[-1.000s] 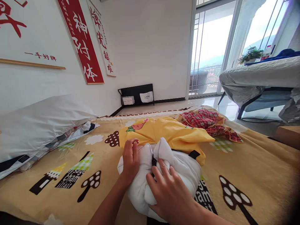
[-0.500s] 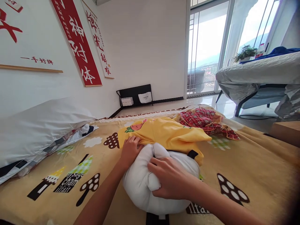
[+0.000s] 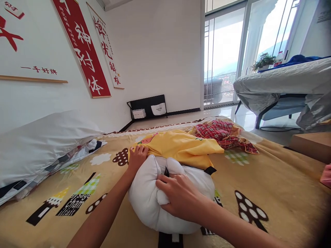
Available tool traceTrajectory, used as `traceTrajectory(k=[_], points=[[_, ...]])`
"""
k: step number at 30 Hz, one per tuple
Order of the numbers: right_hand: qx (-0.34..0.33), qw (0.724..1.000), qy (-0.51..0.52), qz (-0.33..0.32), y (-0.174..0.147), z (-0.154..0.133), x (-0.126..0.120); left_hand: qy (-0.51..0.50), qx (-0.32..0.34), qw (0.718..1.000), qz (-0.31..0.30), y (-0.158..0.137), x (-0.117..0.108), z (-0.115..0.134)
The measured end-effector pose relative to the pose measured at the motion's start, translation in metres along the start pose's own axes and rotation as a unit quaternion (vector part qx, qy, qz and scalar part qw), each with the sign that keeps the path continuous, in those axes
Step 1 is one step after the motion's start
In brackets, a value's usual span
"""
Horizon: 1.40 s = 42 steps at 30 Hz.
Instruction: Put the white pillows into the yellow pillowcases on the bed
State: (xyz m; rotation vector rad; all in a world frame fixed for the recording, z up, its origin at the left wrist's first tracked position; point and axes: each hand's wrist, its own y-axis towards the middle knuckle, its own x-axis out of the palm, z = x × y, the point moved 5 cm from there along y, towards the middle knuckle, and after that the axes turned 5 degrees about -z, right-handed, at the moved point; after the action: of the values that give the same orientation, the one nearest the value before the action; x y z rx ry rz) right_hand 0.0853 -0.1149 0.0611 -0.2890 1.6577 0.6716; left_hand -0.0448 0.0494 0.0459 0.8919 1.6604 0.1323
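A plump white cushion [image 3: 144, 203] lies in front of me on the bed, with a fold and a dark gap at its far side. My right hand [image 3: 178, 196] is closed on a pinched-up bulge of it. Beyond the cushion lies a yellow cloth [image 3: 178, 143] with a reddish printed figure, creased and partly against the cushion. My left hand [image 3: 138, 156] grips the near left edge of this cloth, its fingers curled over it. A black corner piece [image 3: 210, 170] sticks out at the right, between cushion and cloth.
The bed has a tan patterned blanket [image 3: 108, 220]. A red plaid cloth [image 3: 217, 132] lies beyond the yellow one. At left is a white pillow [image 3: 46, 137]; at right stand a covered table [image 3: 279, 81] and a brown box [image 3: 310, 144].
My left hand has moved slightly left and away with the cloth's edge, and the printed figure is more covered. My right hand keeps its hold on the cushion. The view has shifted a little.
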Motion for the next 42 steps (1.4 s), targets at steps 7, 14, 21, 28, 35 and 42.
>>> traceTrajectory(k=[7,14,21,28,35,42], points=[[0.003,1.000,-0.006,-0.008,-0.007,0.001,0.011,-0.027,0.024,0.999,-0.014,-0.007,0.003,-0.001],[0.003,0.998,-0.043,-0.045,0.003,-0.005,0.015,-0.015,-0.012,0.998,0.054,-0.004,0.001,0.000],[0.026,0.999,-0.005,-0.032,0.000,0.012,0.006,-0.056,-0.040,0.991,0.112,-0.044,-0.002,-0.032],[0.086,0.996,0.007,0.018,0.000,0.044,-0.023,-0.293,-0.244,0.920,0.093,-0.096,0.042,-0.054],[0.191,0.976,-0.002,0.100,-0.003,0.095,-0.050,-0.462,-0.237,0.853,0.046,-0.086,0.071,-0.015],[0.264,0.956,-0.034,0.124,-0.020,0.135,-0.046,-0.416,-0.205,0.875,0.141,-0.085,0.040,0.010]])
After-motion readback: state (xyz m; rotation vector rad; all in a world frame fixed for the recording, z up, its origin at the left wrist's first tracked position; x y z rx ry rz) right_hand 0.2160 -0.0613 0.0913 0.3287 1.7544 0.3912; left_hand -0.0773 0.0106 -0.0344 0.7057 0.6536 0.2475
